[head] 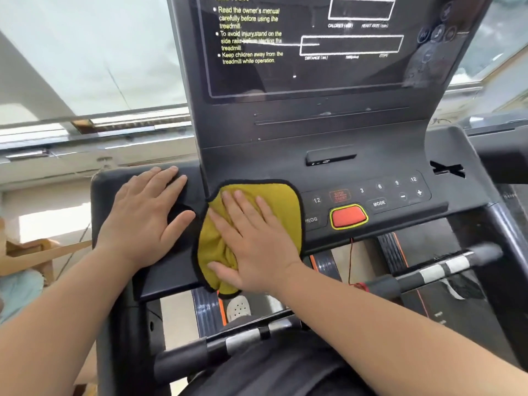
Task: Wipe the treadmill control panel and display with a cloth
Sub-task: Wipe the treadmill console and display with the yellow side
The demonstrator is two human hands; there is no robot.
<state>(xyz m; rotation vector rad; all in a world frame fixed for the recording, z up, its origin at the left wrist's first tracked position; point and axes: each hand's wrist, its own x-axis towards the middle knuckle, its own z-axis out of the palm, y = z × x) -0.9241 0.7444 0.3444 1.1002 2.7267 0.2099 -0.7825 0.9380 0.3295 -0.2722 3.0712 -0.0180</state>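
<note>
A yellow cloth [281, 204] with a black edge lies on the left part of the treadmill's control panel [394, 195]. My right hand [251, 238] presses flat on the cloth with straight, spread fingers. My left hand [145, 215] rests flat on the console's left wing, just beside the cloth, holding nothing. The dark display [314, 47] with white caution text rises above the panel. Buttons marked 3, 6, 9, 12, MODE and a red safety key [348, 217] show to the right of the cloth.
A handlebar with silver sensor bands [440, 270] runs at the right, another [245, 338] at the bottom centre. A red cord [351, 261] hangs from the safety key. Windows and a sill lie behind the console. A white shoe [238, 308] shows below on the belt.
</note>
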